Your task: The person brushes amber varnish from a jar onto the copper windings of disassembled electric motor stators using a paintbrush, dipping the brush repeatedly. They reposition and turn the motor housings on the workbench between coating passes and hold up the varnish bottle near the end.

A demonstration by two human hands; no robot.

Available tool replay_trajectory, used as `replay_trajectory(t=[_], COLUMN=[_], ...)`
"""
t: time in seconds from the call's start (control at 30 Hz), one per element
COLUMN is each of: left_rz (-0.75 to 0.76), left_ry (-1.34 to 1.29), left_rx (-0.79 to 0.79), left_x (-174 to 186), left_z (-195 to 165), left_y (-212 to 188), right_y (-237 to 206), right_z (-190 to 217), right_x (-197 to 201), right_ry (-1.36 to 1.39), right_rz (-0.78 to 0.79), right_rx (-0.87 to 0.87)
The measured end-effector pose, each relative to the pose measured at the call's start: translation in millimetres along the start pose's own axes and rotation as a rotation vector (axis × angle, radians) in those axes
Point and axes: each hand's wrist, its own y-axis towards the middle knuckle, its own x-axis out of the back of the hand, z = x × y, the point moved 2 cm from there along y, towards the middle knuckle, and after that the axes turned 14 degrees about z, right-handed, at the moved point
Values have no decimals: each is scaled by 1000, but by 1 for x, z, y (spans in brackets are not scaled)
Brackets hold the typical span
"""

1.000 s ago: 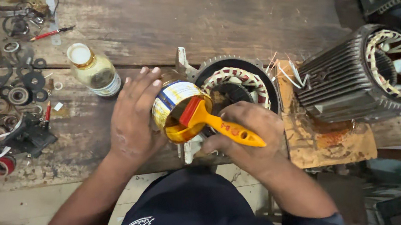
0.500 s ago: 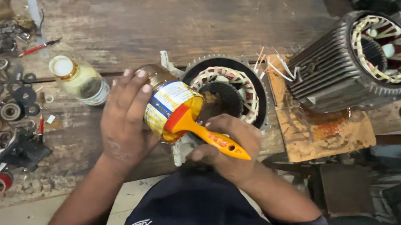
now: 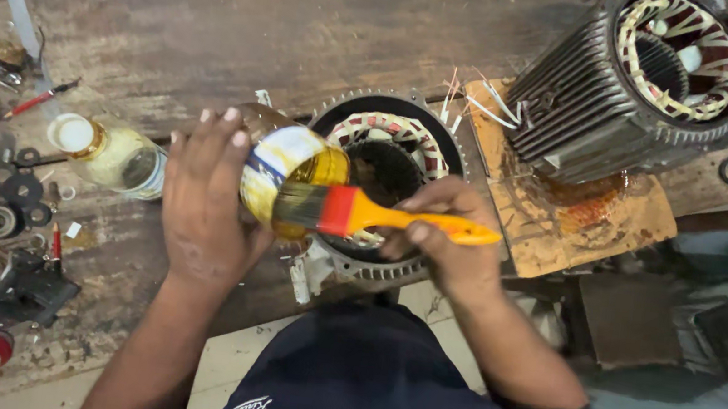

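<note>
Moved: brush (image 3: 340, 210) now flat across tin (image 3: 287, 177) mouth | left hand (image 3: 204, 205) holding tin over tabletop (image 3: 220, 24), right hand (image 3: 450, 251) holding brush | small motor ring (image 3: 388, 157) just behind, not wet yet | big motor (image 3: 634, 80) far right

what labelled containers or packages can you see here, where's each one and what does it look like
Can: tilted in the left hand, round, white, yellow and blue label, amber liquid inside.
Bottle: lying on the bench left of that hand, clear with pale liquid, white cap, dark label.
No signs or screens.
</note>
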Motion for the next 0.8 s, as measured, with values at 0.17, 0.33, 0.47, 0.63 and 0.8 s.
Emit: replay_trajectory(t=[0.17,0.33,0.47,0.63,0.8], left_rz=[48,-33,-58,-61,-20], left_ry=[-50,-73,-142,-252,-299], left_rx=[131,149,243,314,413], left_x=[-7,-7,-9,-15,-18], left_z=[10,15,20,26,26], left_y=[-2,-13,-23,-34,-52], right_y=[-21,-34,-18,29,51], right_z=[16,32,33,18,24], right_x=[48,86,110,120,112], right_ry=[57,41,-85,-261,-654], right_rz=[-238,-289,-305,-198,-111], right_rx=[28,71,45,-104,-207])
